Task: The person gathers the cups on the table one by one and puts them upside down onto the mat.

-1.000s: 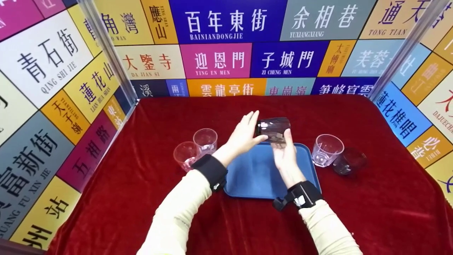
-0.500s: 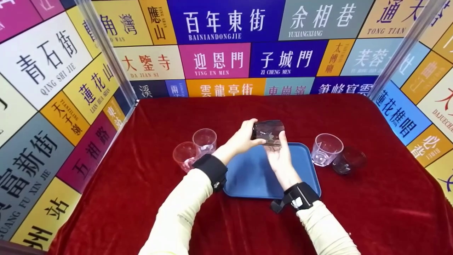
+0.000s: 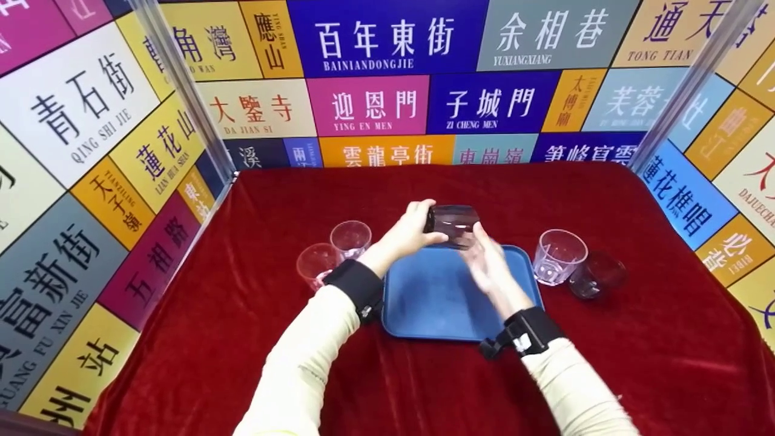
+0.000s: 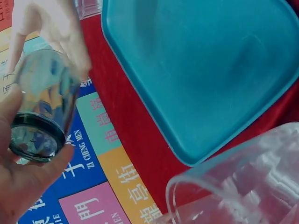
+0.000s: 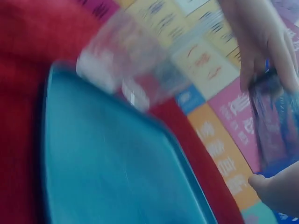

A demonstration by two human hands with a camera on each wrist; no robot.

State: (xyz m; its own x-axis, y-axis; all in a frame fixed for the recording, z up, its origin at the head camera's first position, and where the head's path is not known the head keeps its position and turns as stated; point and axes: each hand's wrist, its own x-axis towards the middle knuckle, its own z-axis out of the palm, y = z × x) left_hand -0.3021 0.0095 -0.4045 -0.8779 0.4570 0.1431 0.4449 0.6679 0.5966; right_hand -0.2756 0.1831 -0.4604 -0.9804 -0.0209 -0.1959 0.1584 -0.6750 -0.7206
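Observation:
A dark tinted glass (image 3: 453, 225) is held on its side above the far edge of a blue tray (image 3: 445, 303). My left hand (image 3: 404, 235) grips it round the base, thumb on the near side. In the left wrist view, the thick base of the glass (image 4: 44, 102) lies in the left hand (image 4: 28, 186). At the mouth end is my right hand (image 3: 487, 263), its fingers fairly straight and spread to either side of the rim. The right wrist view is blurred; there the right thumb lies close to the rim of the glass (image 5: 273, 126).
Two clear glasses (image 3: 351, 239) stand left of the tray, one slightly nearer. Right of the tray are a clear glass (image 3: 560, 257) and a dark glass (image 3: 596, 275), side by side. Red cloth (image 3: 242, 303) covers the table; printed panels (image 3: 387, 103) surround it.
The dark glass has shifted left and slightly nearer with the left hand. Its mouth now tips further down. The right hand has turned at the rim, and its wrist has swung rightward.

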